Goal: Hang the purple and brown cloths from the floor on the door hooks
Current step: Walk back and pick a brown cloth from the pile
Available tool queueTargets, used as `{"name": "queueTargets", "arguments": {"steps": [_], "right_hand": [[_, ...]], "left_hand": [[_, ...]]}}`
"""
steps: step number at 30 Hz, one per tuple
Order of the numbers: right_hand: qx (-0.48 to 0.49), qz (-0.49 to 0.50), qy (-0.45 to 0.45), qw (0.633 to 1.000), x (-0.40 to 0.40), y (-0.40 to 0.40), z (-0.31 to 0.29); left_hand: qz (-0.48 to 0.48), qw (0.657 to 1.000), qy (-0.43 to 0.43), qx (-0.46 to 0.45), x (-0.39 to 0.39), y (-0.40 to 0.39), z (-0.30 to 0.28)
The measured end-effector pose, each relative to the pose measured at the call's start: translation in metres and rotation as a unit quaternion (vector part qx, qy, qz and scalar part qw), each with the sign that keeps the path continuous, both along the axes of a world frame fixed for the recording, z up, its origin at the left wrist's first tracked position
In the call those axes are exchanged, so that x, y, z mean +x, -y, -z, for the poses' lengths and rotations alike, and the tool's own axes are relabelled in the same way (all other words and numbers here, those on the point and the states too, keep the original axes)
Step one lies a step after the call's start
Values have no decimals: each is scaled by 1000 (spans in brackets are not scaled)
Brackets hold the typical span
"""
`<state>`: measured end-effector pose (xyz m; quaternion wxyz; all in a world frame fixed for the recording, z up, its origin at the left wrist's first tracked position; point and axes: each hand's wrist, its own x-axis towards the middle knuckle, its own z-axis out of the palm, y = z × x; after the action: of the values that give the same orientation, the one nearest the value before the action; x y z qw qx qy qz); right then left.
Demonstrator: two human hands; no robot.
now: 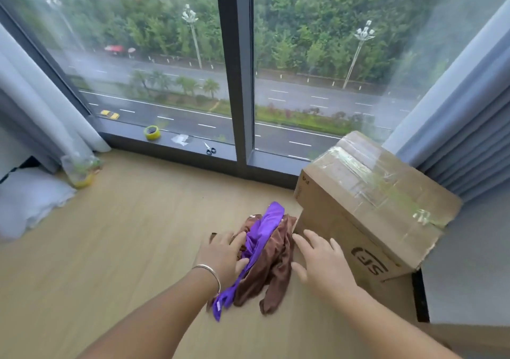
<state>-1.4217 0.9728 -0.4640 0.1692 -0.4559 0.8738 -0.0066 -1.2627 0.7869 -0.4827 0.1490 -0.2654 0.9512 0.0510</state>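
A purple cloth (266,230) lies crumpled in a strip across a brown cloth (271,273) on the wooden floor (124,248). My left hand (223,253), with a silver bangle at the wrist, reaches over the pile's left side with straight fingers, its fingertips at the purple cloth. My right hand (320,262) hovers at the right side of the pile, fingers spread and straight, holding nothing. No door or hooks are in view.
A taped cardboard box (367,198) stands just right of the cloths, close to my right hand. Tape roll (152,132) and scissors (210,149) lie on the window sill. Curtains (36,115) hang at both sides; a white pillow (30,198) sits at left.
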Motion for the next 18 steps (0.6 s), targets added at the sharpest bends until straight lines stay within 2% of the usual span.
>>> {"name": "queueTargets", "arguments": {"steps": [7, 13, 18], "right_hand": [[89, -11, 52, 995, 20, -4, 173], [175, -32, 103, 979, 48, -17, 327], [189, -49, 125, 973, 72, -28, 444]], "left_hand": [[-41, 996, 55, 58, 24, 8, 185], [-66, 987, 103, 106, 72, -17, 343], [-56, 983, 118, 130, 96, -49, 463]]}}
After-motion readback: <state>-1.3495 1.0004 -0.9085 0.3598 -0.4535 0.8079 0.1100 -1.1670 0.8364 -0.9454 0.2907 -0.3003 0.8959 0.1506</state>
